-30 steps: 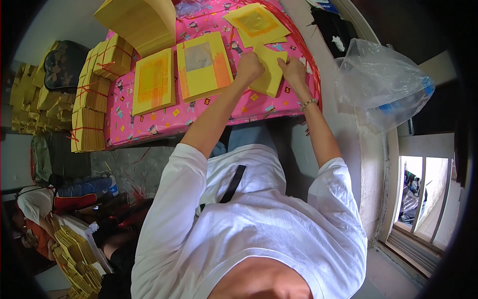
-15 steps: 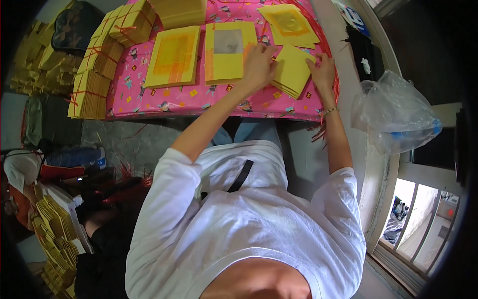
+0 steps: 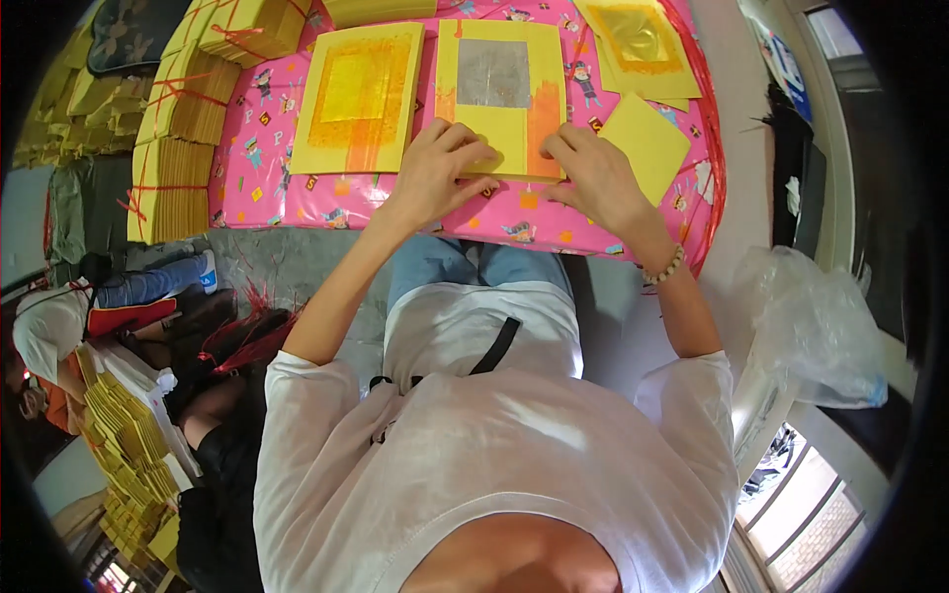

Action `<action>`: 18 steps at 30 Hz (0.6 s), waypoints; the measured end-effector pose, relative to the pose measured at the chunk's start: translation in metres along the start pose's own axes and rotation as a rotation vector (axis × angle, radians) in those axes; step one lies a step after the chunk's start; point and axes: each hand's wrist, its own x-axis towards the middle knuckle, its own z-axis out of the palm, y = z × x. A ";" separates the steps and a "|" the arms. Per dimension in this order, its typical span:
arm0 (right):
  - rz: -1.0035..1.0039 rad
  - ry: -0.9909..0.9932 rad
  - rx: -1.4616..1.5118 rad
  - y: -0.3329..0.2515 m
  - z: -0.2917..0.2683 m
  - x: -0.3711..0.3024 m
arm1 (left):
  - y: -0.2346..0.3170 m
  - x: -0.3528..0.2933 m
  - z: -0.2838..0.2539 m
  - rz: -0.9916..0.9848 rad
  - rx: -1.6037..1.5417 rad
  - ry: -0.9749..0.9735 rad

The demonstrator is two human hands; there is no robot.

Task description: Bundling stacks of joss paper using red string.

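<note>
In front of me lies a stack of yellow paper (image 3: 497,133) with a silver square and orange side strips. My left hand (image 3: 435,173) is at its near left corner, fingers curled over the top and thumb at the front edge. At the near right corner, my right hand (image 3: 598,183) has bent fingers on the orange strip and its thumb by the front edge. Plain yellow paper (image 3: 647,148) lies partly behind the right hand. To the left rests another stack of yellow paper (image 3: 356,109) with a gold square and orange print.
The pink patterned tablecloth (image 3: 262,188) covers the table. Bundles of yellow paper (image 3: 173,173) tied with red string stand along its left side. Gold-printed sheets (image 3: 638,40) lie far right. A clear plastic bag (image 3: 816,326) hangs at the right. Another person (image 3: 49,331) sits low left.
Both hands have come nearer and to the left: my right hand left the plain paper, and both now meet the near edge of the silver-square stack. The view has shifted slightly.
</note>
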 end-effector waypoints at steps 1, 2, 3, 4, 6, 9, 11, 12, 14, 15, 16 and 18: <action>0.011 -0.014 0.016 0.002 0.002 0.002 | -0.002 0.003 0.000 0.026 -0.004 -0.009; 0.014 -0.019 0.043 0.005 0.001 0.004 | -0.004 0.005 -0.002 0.015 -0.017 -0.027; 0.019 -0.024 0.070 0.007 0.001 0.006 | -0.006 0.008 -0.004 0.015 -0.057 -0.035; 0.034 -0.038 0.085 0.011 0.002 0.007 | -0.008 0.010 -0.007 0.015 -0.097 -0.043; 0.028 -0.015 0.195 0.018 0.002 0.009 | -0.015 0.012 -0.005 0.017 -0.145 -0.066; 0.082 -0.102 0.297 0.022 -0.010 0.014 | -0.019 0.018 -0.005 0.057 -0.197 -0.050; 0.106 -0.115 0.353 0.025 -0.014 0.017 | -0.019 0.017 -0.003 0.026 -0.269 -0.060; 0.111 -0.122 0.399 0.025 -0.015 0.019 | -0.019 0.019 -0.004 0.008 -0.300 -0.069; 0.118 -0.134 0.406 0.026 -0.014 0.021 | -0.019 0.019 -0.002 -0.030 -0.328 -0.081; 0.113 -0.141 0.409 0.025 -0.015 0.022 | -0.018 0.018 -0.003 -0.066 -0.345 -0.084; 0.117 -0.137 0.403 0.026 -0.015 0.022 | -0.019 0.018 -0.002 -0.059 -0.348 -0.083; 0.165 -0.175 0.417 0.026 -0.016 0.021 | -0.019 0.019 -0.001 -0.112 -0.397 -0.072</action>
